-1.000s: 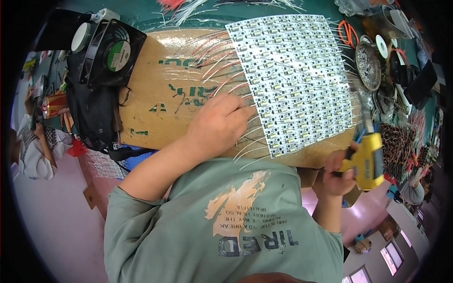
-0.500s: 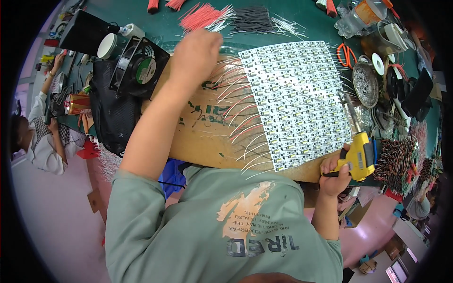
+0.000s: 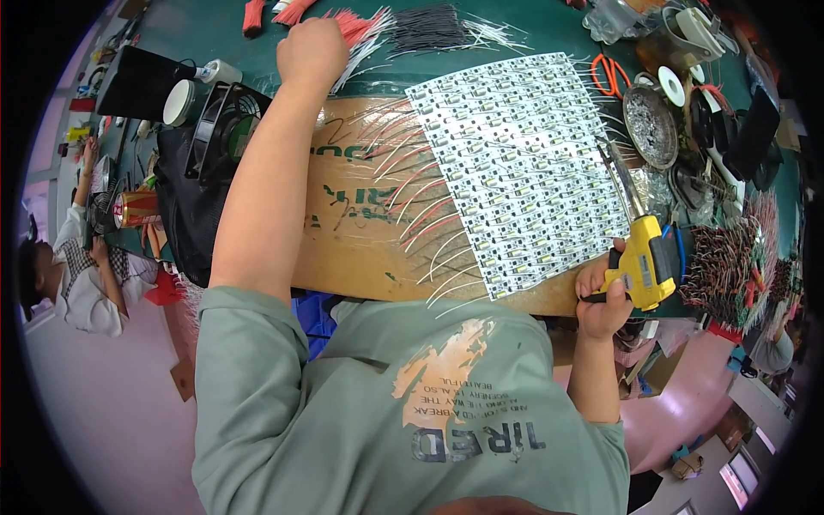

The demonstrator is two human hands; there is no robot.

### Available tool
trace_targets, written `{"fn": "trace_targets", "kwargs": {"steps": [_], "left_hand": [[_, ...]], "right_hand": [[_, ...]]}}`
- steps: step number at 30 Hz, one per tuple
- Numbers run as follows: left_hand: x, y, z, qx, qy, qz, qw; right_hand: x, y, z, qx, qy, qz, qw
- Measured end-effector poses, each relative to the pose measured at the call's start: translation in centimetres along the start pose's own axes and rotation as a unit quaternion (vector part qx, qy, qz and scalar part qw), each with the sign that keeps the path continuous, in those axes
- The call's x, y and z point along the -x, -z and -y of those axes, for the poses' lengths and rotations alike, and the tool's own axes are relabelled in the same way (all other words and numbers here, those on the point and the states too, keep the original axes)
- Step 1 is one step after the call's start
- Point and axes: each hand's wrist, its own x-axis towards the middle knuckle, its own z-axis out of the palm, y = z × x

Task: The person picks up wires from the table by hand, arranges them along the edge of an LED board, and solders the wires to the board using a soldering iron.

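My left hand (image 3: 313,53) is over the left edge of the pile of cut red wires (image 3: 350,26) at the far side of the table. Its fingers are curled; whatever they hold is hidden beneath them. In my right hand (image 3: 603,300) is a yellow and black soldering gun (image 3: 648,264), gripped by its handle, its long metal tip pointing away along the board's right edge. A white panel of small circuit boards (image 3: 524,172) lies on brown cardboard (image 3: 352,249). Red and white wires stick out from its left edge, dark ones from its right.
Black wires (image 3: 427,30) lie beside the red pile. On the right are orange-handled scissors (image 3: 611,75), a round metal dish (image 3: 651,126) and bundled wires (image 3: 725,275). A black fan (image 3: 225,133) and a white-lidded jar (image 3: 178,103) stand left. Another person (image 3: 90,275) sits far left.
My left hand has moved away and to the left, from beside the panel's upper left corner to the red wires. My right hand still holds the soldering gun. The view has shifted slightly.
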Motion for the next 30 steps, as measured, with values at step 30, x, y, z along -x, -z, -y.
{"fn": "trace_targets", "kwargs": {"steps": [30], "left_hand": [[21.7,8.4,-7.8,0.426,-0.253,0.032,0.868]], "right_hand": [[6.2,-0.9,0.8,0.056,-0.136,0.07,0.987]]}}
